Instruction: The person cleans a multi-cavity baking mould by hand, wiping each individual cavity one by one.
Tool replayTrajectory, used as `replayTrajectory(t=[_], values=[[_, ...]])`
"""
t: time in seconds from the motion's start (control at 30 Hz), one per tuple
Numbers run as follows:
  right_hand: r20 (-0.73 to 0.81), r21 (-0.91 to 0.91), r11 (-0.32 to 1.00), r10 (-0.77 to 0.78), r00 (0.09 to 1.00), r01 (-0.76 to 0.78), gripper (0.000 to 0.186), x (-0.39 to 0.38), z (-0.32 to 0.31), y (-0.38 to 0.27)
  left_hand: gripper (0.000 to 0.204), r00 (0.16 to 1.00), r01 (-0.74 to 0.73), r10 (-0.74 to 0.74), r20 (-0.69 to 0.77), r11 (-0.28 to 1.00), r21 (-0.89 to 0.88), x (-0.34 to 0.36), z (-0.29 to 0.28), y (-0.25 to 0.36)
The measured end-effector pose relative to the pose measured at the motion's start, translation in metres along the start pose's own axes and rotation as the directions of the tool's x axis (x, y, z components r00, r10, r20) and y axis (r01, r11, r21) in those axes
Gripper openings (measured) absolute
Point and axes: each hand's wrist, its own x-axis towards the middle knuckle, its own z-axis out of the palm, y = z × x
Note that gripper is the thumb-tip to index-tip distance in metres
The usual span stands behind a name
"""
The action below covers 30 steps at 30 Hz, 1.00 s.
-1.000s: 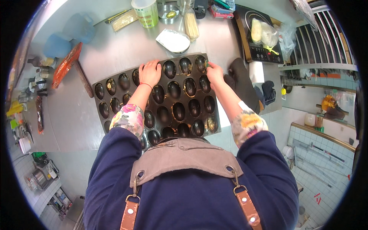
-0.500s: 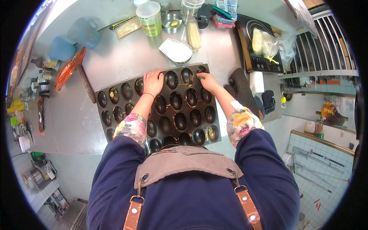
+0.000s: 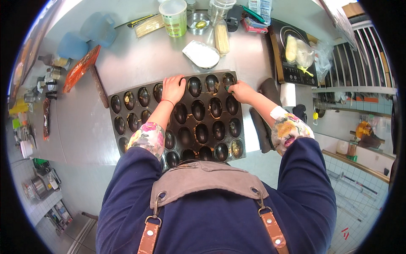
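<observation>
A dark metal mould tray (image 3: 189,114) with several oval hollows, some with yellowish-brown residue, lies before me on the steel counter (image 3: 160,57). My left hand (image 3: 172,88) rests flat on its back part, fingers over the top edge. My right hand (image 3: 239,91) is closed on a small green item (image 3: 228,88), mostly hidden, at the top-right hollow. A white dish with white contents (image 3: 201,53) stands just beyond the tray. A dark cloth or mitt (image 3: 267,93) lies right of it, partly under my right arm.
An induction cooker (image 3: 296,72) with bagged items and a white roll (image 3: 288,95) stand at the right. Tubs (image 3: 173,21), a metal bowl (image 3: 198,23) and stick packs (image 3: 222,38) line the back. Blue jugs (image 3: 100,31), an orange package (image 3: 82,68) and a wooden rod (image 3: 99,84) are at the left.
My right hand shifts slightly about the top-right hollow, the green item still in it. My left hand stays on the tray. The whole view shifts a little, and the dark cloth shows differently.
</observation>
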Motion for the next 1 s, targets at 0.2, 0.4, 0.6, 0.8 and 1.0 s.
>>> replayTrajectory(t=[0.2, 0.4, 0.6, 0.8, 1.0], values=[[-0.07, -0.562, 0.787, -0.351, 0.934, 0.254, 0.01, -0.007, 0.006, 0.016, 0.036, 1.0, -0.029, 0.029, 0.012, 0.999, -0.02, 0.0, 0.003, -0.005], [-0.139, -0.757, 0.595, -0.551, 0.823, 0.27, 0.016, 0.008, -0.009, 0.038, 0.034, 0.997, -0.055, 0.051, -0.062, 0.996, -0.066, -0.005, 0.008, -0.001], [-0.243, -0.042, 0.99, 0.117, 0.963, -0.131, 0.028, -0.024, 0.048, -0.009, 0.035, 0.995, -0.091, 0.088, -0.04, 0.991, -0.101, -0.003, 0.006, -0.004], [0.007, 0.737, 0.509, 0.651, 0.759, -0.444, 0.043, 0.018, 0.058, -0.034, 0.038, 1.0, -0.018, 0.018, -0.01, 0.997, -0.078, -0.001, 0.012, 0.001], [0.404, 0.893, -0.449, 0.753, 0.519, -0.043, 0.028, 0.071, 0.035, -0.024, 0.04, 0.998, 0.018, -0.012, 0.062, 0.995, -0.094, -0.003, 0.012, -0.004]])
